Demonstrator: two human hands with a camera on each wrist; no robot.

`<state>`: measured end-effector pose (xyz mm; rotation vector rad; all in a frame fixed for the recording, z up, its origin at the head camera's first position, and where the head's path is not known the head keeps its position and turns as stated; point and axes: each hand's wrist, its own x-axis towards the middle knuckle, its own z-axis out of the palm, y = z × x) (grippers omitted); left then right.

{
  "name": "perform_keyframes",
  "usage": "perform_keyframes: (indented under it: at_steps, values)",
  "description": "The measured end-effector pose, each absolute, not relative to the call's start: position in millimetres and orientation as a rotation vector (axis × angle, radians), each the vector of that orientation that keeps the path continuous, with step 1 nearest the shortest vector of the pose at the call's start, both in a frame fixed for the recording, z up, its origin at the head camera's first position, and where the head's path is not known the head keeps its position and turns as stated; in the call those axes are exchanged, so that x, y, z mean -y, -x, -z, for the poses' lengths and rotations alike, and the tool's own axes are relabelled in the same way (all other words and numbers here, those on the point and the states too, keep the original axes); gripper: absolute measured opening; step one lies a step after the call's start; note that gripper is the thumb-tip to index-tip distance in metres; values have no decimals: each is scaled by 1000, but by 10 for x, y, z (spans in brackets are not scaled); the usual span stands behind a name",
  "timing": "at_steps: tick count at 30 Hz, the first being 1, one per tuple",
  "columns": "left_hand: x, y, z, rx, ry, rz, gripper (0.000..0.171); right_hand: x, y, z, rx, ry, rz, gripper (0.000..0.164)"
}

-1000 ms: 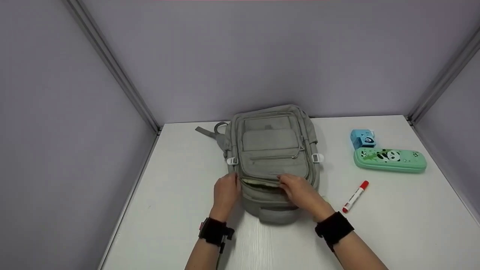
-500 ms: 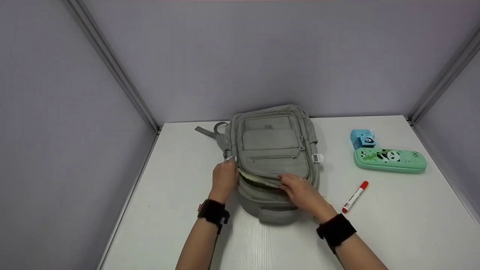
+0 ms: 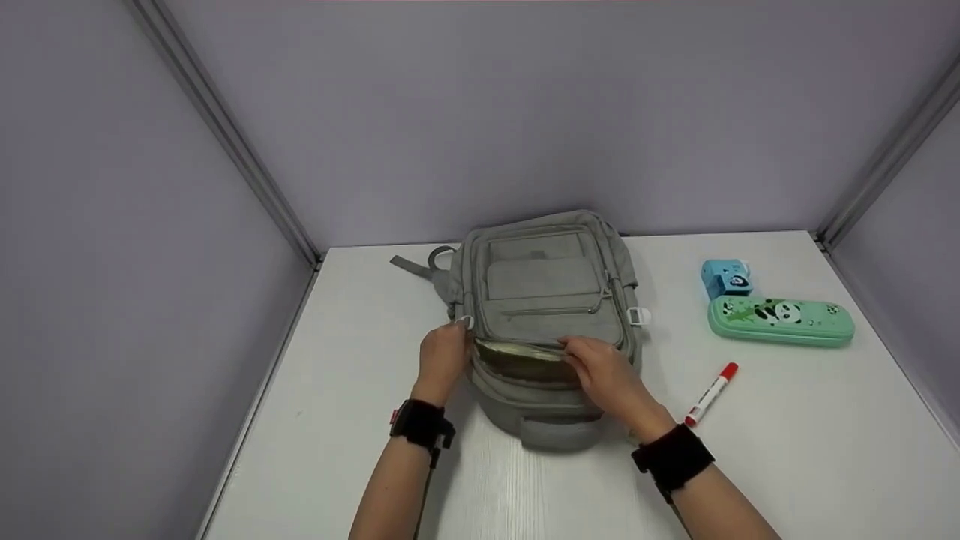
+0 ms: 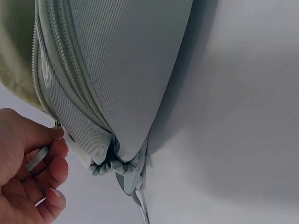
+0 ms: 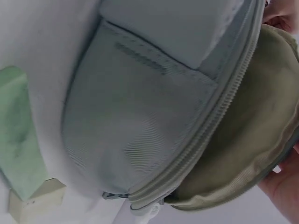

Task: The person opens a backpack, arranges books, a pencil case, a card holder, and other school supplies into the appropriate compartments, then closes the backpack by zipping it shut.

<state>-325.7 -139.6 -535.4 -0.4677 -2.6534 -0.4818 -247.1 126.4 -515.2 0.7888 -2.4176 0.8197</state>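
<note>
1. the left hand [image 3: 444, 356] pinched a zipper pull [image 4: 37, 158] beside a gaping compartment of the grey backpack [image 3: 540, 277].
2. the right hand [image 3: 606, 376] gripped the edge of its lifted flap [image 5: 243, 126].
3. the backpack lay on a white table [image 3: 352, 382], near the back wall [image 3: 525, 112].
4. rightward lay a marker [image 3: 711, 394], a green case [image 3: 780, 322] and a blue object [image 3: 725, 277].
5. pale greyish panels walled the sides, with metal posts [image 3: 225, 131] at the corners.

The bag [image 3: 544, 277] is matt, ribbed cloth; the case [image 3: 781, 321], near the right edge of the table [image 3: 352, 375], looks smooth plastic.
</note>
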Motion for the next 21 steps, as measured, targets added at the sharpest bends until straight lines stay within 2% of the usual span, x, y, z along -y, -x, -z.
perform_keyframes:
  at_steps: [4,10,21]
  values:
    - [1389,3289,5345,2652,443,474,5,-1286,2484,5144,2386,-833,-837,9]
    - [1384,3417,5288,2640,392,440,19,-1336,2471,5161,2404,-867,-905,8]
    - [1332,3637,5216,2666,326,451,29,-1371,2455,5145,2353,-891,-877,11]
